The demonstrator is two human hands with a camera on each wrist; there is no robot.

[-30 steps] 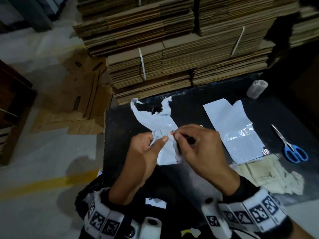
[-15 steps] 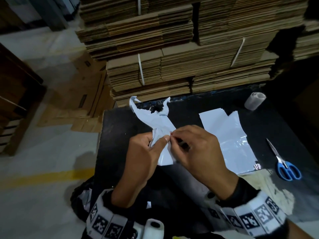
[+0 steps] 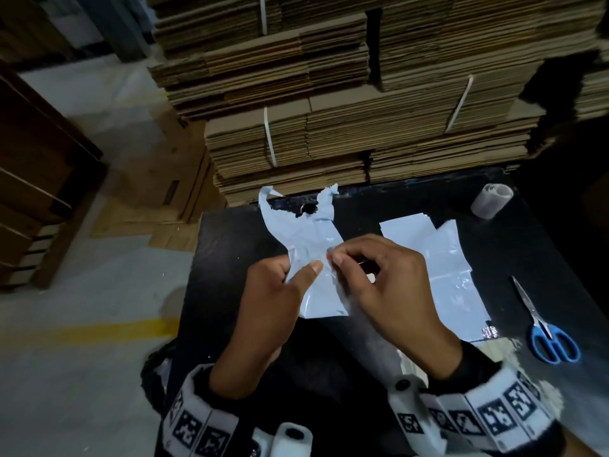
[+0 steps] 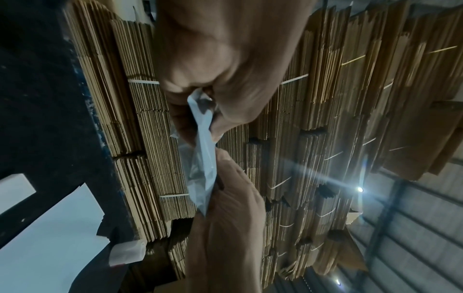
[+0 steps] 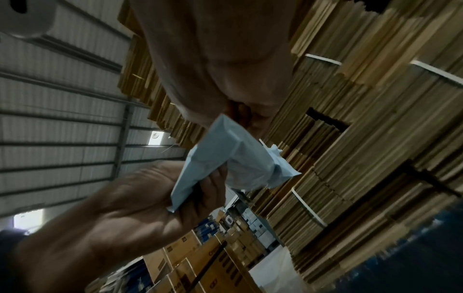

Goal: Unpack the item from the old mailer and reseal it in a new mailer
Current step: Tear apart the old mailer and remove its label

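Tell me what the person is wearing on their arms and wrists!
Both hands are bare, with no gloves: the left hand and the right hand. Dark sleeves reach the wrists. Each wrist wears a white band printed with black square code patterns, a bit like puzzle squares. A small white camera with a dark round hole sits by the left wrist.

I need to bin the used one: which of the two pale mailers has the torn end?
The torn mailer pinched between the left hand and right hand; its far end is ragged. The flat mailer lying right of it has straight edges.
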